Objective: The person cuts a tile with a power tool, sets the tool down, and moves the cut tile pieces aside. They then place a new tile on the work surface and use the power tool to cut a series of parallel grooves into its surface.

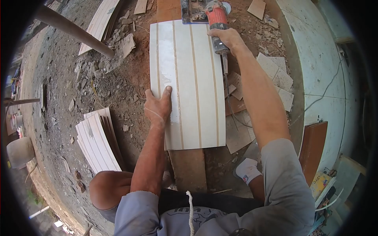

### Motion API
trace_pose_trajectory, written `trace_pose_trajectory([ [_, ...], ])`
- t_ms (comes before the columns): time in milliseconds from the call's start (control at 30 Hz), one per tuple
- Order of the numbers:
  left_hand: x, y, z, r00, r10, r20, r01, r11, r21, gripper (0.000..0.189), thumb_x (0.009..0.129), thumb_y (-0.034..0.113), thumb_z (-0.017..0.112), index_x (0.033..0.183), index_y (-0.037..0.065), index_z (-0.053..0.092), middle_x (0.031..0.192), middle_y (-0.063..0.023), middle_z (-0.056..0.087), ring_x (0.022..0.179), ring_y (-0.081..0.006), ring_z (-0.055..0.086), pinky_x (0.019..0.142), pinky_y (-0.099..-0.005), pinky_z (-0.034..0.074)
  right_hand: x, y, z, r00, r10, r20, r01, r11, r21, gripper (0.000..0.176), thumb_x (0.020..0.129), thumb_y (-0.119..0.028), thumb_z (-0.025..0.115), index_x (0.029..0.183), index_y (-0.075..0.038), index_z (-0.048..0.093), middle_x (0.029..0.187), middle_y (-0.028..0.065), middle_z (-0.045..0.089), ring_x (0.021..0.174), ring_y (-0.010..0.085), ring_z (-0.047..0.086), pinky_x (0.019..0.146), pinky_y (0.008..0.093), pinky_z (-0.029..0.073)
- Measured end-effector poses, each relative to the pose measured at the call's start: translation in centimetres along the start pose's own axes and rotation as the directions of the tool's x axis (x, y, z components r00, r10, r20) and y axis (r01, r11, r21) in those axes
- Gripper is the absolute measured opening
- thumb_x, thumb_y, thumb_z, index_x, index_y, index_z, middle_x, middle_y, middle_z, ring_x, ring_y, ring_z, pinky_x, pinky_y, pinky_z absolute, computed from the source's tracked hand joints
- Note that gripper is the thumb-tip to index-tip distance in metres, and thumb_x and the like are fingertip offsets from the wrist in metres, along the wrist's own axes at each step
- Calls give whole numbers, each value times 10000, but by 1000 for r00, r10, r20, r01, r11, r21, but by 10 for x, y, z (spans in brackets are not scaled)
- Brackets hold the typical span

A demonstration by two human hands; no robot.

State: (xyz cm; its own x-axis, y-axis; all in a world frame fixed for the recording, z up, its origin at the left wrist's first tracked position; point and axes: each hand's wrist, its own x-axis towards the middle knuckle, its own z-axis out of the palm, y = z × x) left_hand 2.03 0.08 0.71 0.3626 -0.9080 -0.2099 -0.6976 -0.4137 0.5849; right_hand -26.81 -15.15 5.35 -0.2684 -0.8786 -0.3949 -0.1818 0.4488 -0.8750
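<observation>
A long pale tile with brown stripes lies lengthwise on a wooden plank. My left hand grips the tile's left edge, thumb on top and the other fingers partly hidden at the edge. In my right hand is a red and black angle grinder, held by its dark rear body over the tile's top right corner. The grinder's disc shows at its far end. A power cord hangs from its rear.
Stacks of striped tiles stand at the lower left and upper left. A blue-edged tool sits beyond the tile. Broken tiles lie to the right, beside a pale wall. A pole slants in at upper left.
</observation>
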Motion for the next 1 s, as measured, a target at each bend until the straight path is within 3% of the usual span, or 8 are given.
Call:
trace_pose_trajectory([
  [67, 0, 0, -1, 1000, -1, 0, 1, 1000, 5, 700, 803, 621, 683, 1116, 11, 540, 973, -267, 692, 942, -447, 675, 851, -503, 510, 6, 6, 1, 999, -41, 13, 42, 998, -49, 456, 701, -340, 810, 940, 29, 689, 773, 79, 663, 628, 168, 622, 575, 333, 500],
  [467, -2, 2, -3, 1000, 15, -3, -15, 1000, 18, 709, 810, 609, 679, 1149, 2, 540, 987, -280, 687, 957, -453, 671, 857, -502, 510, -6, -3, 5, 999, -34, -1, 33, 998, -56, 461, 689, -344, 812, 916, 39, 688, 776, 88, 666, 627, 177, 619, 582, 345, 499],
  [667, -1, 2, -2, 1000, 11, -3, -11, 999, 31, 701, 808, 606, 682, 1136, 2, 541, 969, -280, 686, 945, -453, 671, 851, -503, 510, 18, 19, 9, 992, -106, -68, 98, 988, -119, 466, 683, -345, 809, 915, 41, 689, 781, 93, 666, 635, 181, 620, 585, 340, 494],
  [867, -2, 3, -3, 1000, 15, 1, -15, 1000, 13, 697, 807, 600, 686, 1112, -10, 545, 966, -285, 684, 936, -458, 671, 846, -503, 512, 28, 18, 11, 990, -85, -113, 67, 986, -150, 458, 685, -328, 810, 911, 49, 684, 782, 96, 663, 635, 185, 621, 584, 344, 497],
  [1000, -1, 2, -2, 999, 32, -17, -32, 999, 8, 702, 805, 603, 686, 1113, -13, 546, 972, -289, 683, 942, -459, 670, 848, -503, 512, 34, 14, 15, 989, -103, -102, 92, 991, -102, 462, 677, -323, 817, 913, 51, 683, 788, 98, 663, 636, 187, 622, 581, 350, 499],
])
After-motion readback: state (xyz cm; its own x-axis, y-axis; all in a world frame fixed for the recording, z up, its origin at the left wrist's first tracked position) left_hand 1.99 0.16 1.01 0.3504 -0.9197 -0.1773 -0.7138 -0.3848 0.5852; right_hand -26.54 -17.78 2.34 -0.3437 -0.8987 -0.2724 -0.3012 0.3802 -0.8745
